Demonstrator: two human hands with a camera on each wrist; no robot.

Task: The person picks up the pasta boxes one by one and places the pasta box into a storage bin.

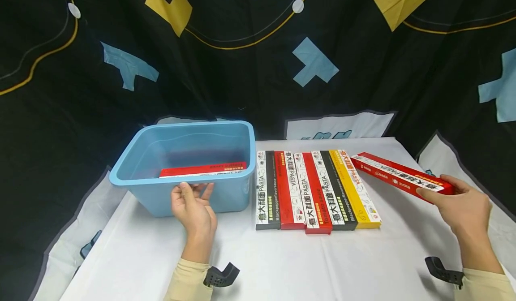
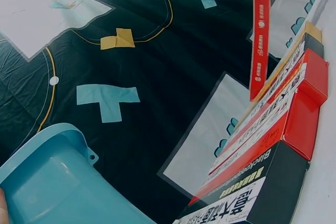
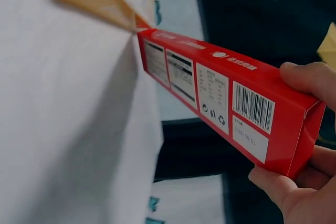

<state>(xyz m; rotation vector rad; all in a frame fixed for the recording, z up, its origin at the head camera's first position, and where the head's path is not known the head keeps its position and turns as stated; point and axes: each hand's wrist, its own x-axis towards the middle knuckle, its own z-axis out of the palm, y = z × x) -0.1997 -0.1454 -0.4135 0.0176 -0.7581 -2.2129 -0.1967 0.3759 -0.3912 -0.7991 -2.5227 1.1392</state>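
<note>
At the right of the table, my right hand [image 1: 467,204] pinches the near end of a red pasta box [image 1: 399,171]. The box is raised and slanted, its far end close to the yellow pasta box [image 1: 363,193]; in the right wrist view its barcode side faces the camera. On the left, my left hand [image 1: 195,209] holds the front rim of a light blue plastic bin [image 1: 238,193], fingers curled beneath the lip. Inside the bin a red pasta box [image 1: 201,171] lies crosswise, partly hidden by the rim. Only a sliver of the left hand shows in the left wrist view.
Several pasta boxes lie side by side between the hands, including a black box [image 1: 268,189], a red box [image 1: 290,193] and the yellow one. They rest on a white-covered table [image 1: 274,265]. Behind hangs a dark patterned cloth [image 1: 242,77].
</note>
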